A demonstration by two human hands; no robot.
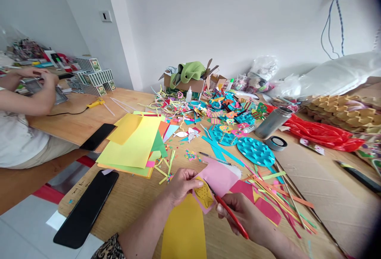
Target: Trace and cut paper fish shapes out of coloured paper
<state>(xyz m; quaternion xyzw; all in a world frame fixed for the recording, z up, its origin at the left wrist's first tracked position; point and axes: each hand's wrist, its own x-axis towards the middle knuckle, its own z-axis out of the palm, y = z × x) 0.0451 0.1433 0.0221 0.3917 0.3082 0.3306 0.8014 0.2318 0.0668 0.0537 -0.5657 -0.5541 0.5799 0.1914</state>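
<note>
Fish-drawn yellow paper [204, 194] with pink sheet [222, 175]: light, flexible, probably easily creased, best held at the edge; left fingers [193, 184] pinching both, right fingers [222, 211] curled round red-handled scissors [233, 218].

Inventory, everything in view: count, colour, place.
fish drawing: one, yellow, front centre
pink paper: one, pink, under fish drawing
scissors: one, red, front centre
yellow sheet: one, yellow, front
paper stack: one, mostly yellow, left
phones: two, black, left
discs: two+, blue, right
paper strips: many, mixed, right
flask: one, silver, right
bag: one, red, right
craft pieces: many, mixed, centre
cloth: one, green, by wall
box: one, brown, under cloth
cardboard: one sheet, brown, right
trays: stack, tan, far right
tool: one, black, far right
glue gun: one, yellow, left
co-worker: one, white top, far left
left hand: one, bare, pinching fish drawing
right hand: one, bare, on scissors
</note>
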